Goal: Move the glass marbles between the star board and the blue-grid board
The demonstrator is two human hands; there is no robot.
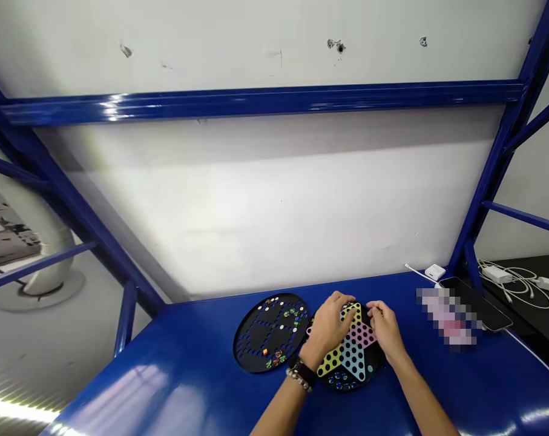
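In the head view, your left hand [327,327] is curved over the upper left of a star-shaped board [352,356] with yellow, pink and blue arms full of round holes, and your right hand [383,330] sits on its upper right side, with the fingertips [373,307] at the edge. Both hands are partly closed on the star, but you can't tell whether either one is actually gripping it. The star lies on top of a round black board [342,383], overlapping it, with a few glass marbles [340,381] showing near the lower edge. Just to the left is a second round black board [251,345], holding scattered marbles [292,315] and a small orange piece [265,351]. Your left wrist wears a black band [304,372] and a beaded bracelet [298,379]. Both boards rest on a blue table [437,393]. To the right of your hands lie a dark phone [476,303], partly behind a blurred patch, and a white charger [434,272] with its cable. A blue metal frame [256,103] stands against a white wall [256,212] behind the table.
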